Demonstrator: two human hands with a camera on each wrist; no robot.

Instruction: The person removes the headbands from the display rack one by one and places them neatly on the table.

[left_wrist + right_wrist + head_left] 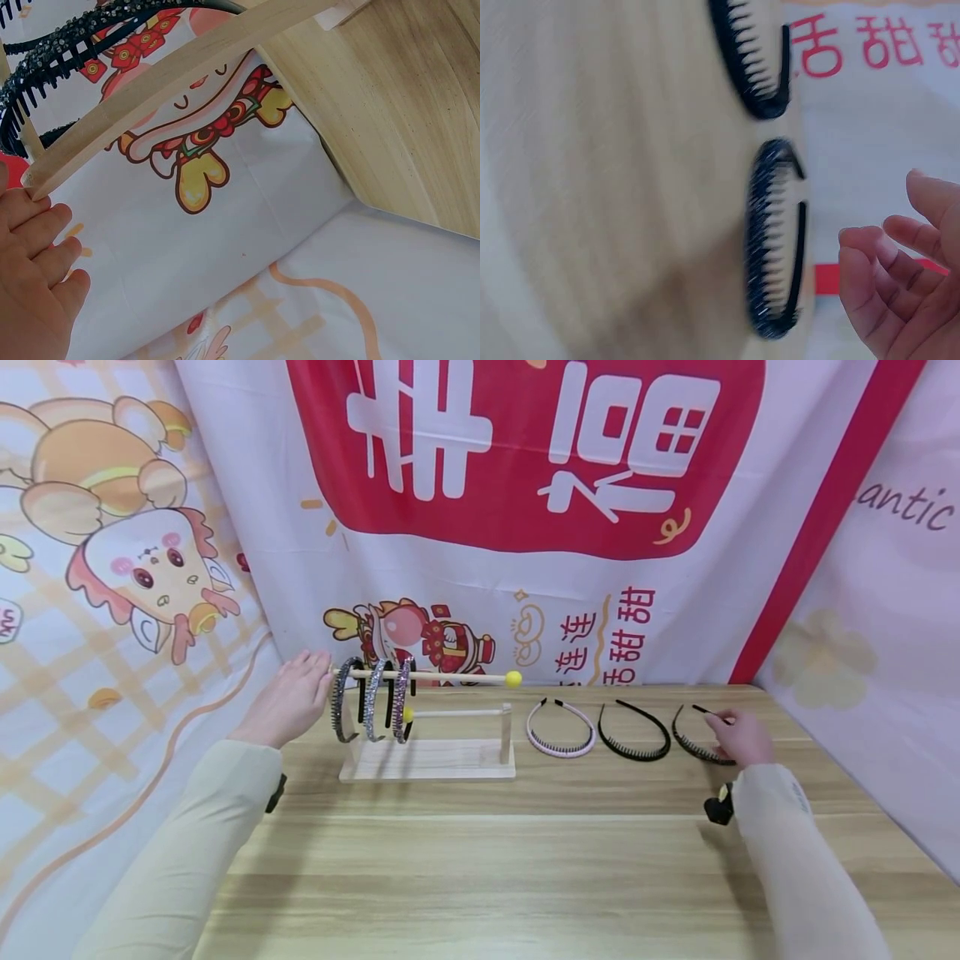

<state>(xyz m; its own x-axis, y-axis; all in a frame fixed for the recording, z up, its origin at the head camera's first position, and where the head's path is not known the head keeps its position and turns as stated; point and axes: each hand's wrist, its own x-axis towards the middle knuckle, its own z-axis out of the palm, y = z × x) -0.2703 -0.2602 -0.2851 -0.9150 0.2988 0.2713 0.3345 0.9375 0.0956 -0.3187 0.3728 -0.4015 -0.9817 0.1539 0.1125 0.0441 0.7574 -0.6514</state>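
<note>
My left hand (292, 697) is at the left end of a wooden stand's upper rod, fingers fairly straight. In the left wrist view its fingertips touch the top of the stand's post (172, 90). From the rod hang three toothed headbands: a dark glittery headband (337, 702) nearest the hand, a silver headband (370, 706) and a pink-purple headband (401, 703). At the right, my right hand (746, 739) hovers beside a black glittery headband (759, 240) on the table. Its fingers are loosely bent and hold nothing in the right wrist view.
A pale pink headband (561, 752) and a plain black headband (633, 756) lie between the stand's base (427, 772) and the right hand. The upper rod ends in a yellow ball (513, 678). Printed cloth hangs behind and along both sides of the wooden table (480, 877).
</note>
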